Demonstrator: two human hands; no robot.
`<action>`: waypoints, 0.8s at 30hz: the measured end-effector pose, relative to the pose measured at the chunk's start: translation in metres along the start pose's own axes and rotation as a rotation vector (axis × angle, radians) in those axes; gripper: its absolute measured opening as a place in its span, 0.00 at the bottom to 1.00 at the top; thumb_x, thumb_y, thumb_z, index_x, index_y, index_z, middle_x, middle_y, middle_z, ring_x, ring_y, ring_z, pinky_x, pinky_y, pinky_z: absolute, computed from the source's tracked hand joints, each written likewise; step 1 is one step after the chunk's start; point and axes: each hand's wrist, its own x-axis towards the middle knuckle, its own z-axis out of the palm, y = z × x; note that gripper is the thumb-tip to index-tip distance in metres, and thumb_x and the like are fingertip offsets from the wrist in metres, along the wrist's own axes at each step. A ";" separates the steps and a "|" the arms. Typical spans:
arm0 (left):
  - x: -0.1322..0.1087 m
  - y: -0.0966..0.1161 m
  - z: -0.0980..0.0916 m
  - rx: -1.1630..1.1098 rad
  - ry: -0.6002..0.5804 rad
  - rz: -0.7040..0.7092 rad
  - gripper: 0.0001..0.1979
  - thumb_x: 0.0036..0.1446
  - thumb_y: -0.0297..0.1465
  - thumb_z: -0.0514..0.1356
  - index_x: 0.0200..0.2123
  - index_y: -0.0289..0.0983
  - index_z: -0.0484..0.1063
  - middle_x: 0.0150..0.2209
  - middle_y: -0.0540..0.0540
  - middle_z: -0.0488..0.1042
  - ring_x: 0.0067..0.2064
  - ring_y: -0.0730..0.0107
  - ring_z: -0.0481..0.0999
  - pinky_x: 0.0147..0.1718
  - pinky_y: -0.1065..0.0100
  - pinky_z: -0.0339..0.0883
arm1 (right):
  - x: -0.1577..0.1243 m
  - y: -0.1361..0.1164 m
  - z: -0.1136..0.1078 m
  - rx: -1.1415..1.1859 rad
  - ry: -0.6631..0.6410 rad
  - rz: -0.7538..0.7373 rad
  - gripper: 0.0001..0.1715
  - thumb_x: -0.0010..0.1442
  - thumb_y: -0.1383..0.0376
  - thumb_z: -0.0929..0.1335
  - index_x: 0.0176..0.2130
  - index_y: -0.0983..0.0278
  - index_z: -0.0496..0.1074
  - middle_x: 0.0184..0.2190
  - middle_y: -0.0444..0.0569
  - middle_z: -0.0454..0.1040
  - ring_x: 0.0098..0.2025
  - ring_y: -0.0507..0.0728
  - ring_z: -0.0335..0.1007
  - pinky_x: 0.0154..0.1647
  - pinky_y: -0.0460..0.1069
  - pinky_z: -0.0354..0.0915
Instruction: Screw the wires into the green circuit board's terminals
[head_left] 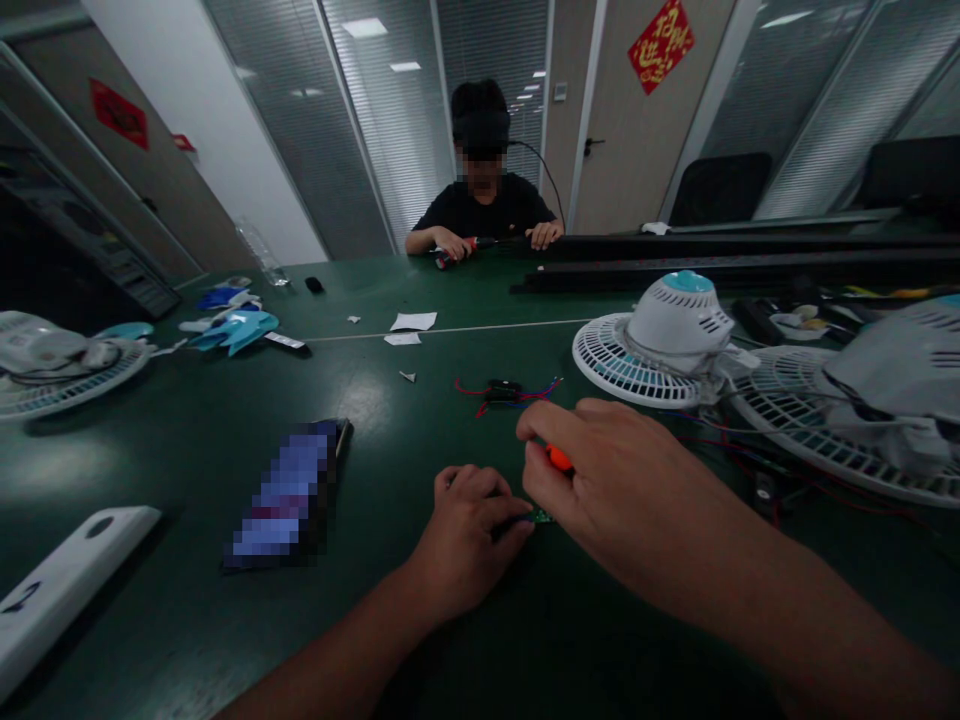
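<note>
Dark green worktop [187, 450] stands in an office with glass walls, and another person [484, 200] sits at its far side. Left hand [465, 540] pinches a small green circuit board [540, 517], which lies flat just at its fingertips. Right hand [600, 470] is closed around an orange-handled tool [559, 458] directly above the board, near a white fan [660, 340].

Cannot make out the tool [559, 458] beyond an orange bit in the right hand [607, 470], nor the green board [541, 516] under the left hand [469, 530].
</note>
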 end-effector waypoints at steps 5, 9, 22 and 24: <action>-0.002 -0.003 0.004 -0.013 0.036 0.016 0.07 0.56 0.29 0.64 0.39 0.44 0.79 0.38 0.47 0.74 0.45 0.58 0.70 0.50 0.50 0.56 | -0.002 -0.001 0.000 -0.058 0.027 0.040 0.16 0.66 0.59 0.56 0.32 0.59 0.67 0.25 0.45 0.71 0.27 0.56 0.62 0.28 0.50 0.48; -0.002 -0.004 0.005 -0.008 0.047 0.020 0.07 0.56 0.29 0.64 0.39 0.44 0.79 0.41 0.46 0.75 0.46 0.56 0.70 0.50 0.49 0.57 | -0.001 -0.003 -0.001 -0.093 -0.007 0.105 0.27 0.67 0.48 0.51 0.33 0.58 0.68 0.25 0.48 0.72 0.28 0.58 0.67 0.26 0.50 0.47; 0.000 0.002 -0.002 0.027 -0.012 0.004 0.08 0.58 0.30 0.63 0.40 0.47 0.79 0.40 0.48 0.75 0.45 0.60 0.70 0.50 0.53 0.56 | 0.004 0.000 0.004 -0.140 -0.022 0.084 0.12 0.66 0.64 0.57 0.37 0.61 0.67 0.23 0.46 0.72 0.24 0.56 0.66 0.25 0.50 0.47; -0.001 0.002 -0.001 0.024 -0.013 0.003 0.08 0.58 0.30 0.63 0.40 0.47 0.79 0.40 0.48 0.75 0.45 0.59 0.70 0.50 0.53 0.56 | 0.005 -0.001 0.002 -0.121 -0.033 0.080 0.11 0.65 0.65 0.57 0.37 0.62 0.67 0.24 0.46 0.73 0.25 0.55 0.66 0.25 0.50 0.48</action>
